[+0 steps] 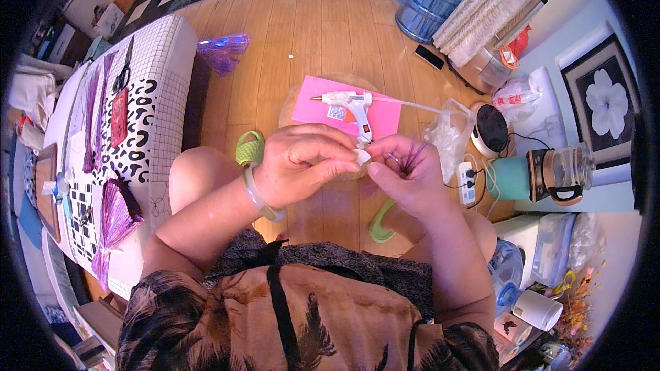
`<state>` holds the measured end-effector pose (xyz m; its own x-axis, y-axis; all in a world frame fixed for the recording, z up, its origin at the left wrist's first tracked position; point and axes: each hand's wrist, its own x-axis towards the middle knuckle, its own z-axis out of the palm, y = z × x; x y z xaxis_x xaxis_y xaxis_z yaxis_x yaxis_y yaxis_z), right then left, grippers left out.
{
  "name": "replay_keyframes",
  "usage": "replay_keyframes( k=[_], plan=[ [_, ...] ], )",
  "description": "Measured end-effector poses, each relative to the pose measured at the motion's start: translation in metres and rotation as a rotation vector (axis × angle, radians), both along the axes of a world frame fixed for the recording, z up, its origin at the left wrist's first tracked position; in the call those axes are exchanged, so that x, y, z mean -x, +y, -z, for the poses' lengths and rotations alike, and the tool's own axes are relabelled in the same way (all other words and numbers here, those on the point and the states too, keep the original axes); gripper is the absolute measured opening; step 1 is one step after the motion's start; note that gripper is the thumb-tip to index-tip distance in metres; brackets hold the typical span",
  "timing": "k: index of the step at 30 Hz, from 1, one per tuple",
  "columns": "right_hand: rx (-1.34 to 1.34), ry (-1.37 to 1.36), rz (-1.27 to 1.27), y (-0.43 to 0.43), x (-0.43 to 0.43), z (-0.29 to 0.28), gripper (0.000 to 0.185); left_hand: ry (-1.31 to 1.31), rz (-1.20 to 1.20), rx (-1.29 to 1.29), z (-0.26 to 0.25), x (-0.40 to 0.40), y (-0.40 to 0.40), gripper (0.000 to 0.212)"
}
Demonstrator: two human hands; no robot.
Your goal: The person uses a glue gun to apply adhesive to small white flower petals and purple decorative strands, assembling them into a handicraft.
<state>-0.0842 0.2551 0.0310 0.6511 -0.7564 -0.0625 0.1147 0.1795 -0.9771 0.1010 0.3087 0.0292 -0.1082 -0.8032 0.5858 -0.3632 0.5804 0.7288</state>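
My left hand (309, 157) pinches a small white disc-like piece (362, 156) between thumb and fingers. My right hand (407, 175) meets it from the other side, fingertips at the piece's edge, with a tuft of purple shiny strands (412, 157) held in its fingers. Just beyond both hands a white hot glue gun (350, 99) lies on a pink sheet (309, 108), its brass nozzle towards the left and a long glue stick (412, 104) running out to the right. The sheet rests on a low round stool or table, partly hidden by the hands.
On the left, a cloth-covered table (167, 62) bears black scissors (122, 74), a red packet (119, 118) and purple foil bundles (116, 216). More purple foil (223, 51) hangs off its far side. At right are a clear plastic bag (448, 134), a power strip (467, 185) and a glass kettle (570, 165).
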Motion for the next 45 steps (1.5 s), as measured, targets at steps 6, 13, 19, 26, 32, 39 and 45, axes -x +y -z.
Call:
replay_keyframes(
  k=[6, 13, 19, 26, 32, 39, 45],
  plan=[
    [0.138, 0.037, 0.045, 0.0006, -0.0028, 0.0049, 0.012, -0.048, -0.016, 0.018, -0.0019, 0.0005, 0.0014, 0.007],
    [0.181, 0.032, 0.002, -0.0008, -0.0002, 0.0028, 0.01, -0.072, -0.089, 0.027, -0.0033, 0.0065, 0.0031, 0.012],
    [0.282, 0.041, 0.055, -0.0019, -0.002, 0.0066, 0.005, -0.14, -0.125, 0.031, -0.0067, 0.0074, 0.0055, 0.011],
    [0.396, 0.036, 0.076, -0.0038, -0.0014, 0.0086, 0.006, -0.089, -0.126, 0.0, -0.0044, 0.0086, 0.005, 0.01],
    [0.472, 0.029, 0.089, -0.0038, -0.0031, 0.0063, 0.005, -0.075, -0.134, -0.023, -0.0034, 0.0081, 0.0068, 0.011],
    [0.465, 0.059, 0.108, -0.0023, -0.0031, 0.0063, 0.004, -0.039, -0.062, 0.012, -0.0019, 0.0038, 0.0006, 0.015],
    [0.333, 0.029, 0.112, -0.0001, -0.004, 0.0097, 0.003, 0.029, -0.031, -0.033, -0.0015, 0.0046, -0.0002, 0.01]
  ],
)
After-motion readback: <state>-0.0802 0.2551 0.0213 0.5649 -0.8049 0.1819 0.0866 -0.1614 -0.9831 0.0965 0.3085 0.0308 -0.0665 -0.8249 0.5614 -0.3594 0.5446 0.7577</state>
